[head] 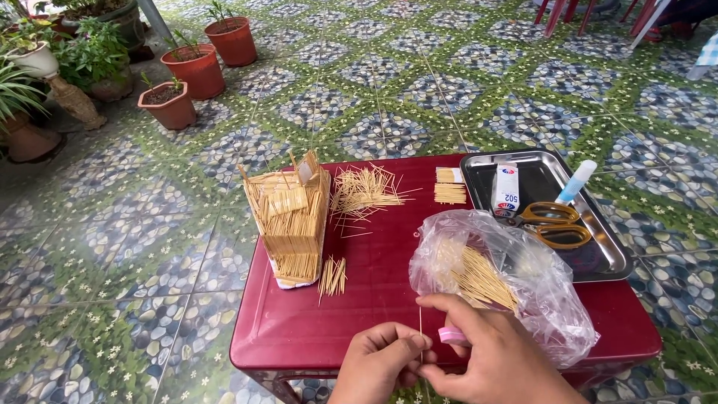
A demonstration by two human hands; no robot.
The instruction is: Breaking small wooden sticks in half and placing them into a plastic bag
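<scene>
At the near edge of the red table (359, 299), our left hand (381, 363) and right hand (497, 359) meet, both pinching one thin stick (420, 329). A pink cutter (453, 336) sits in our right hand, just beside the stick bag (516, 277).

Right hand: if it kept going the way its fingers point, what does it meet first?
The right hand points left, toward the left hand, which pinches the same thin stick. Their fingertips look nearly touching, so it would likely meet the left hand first; depth is unclear.
</scene>
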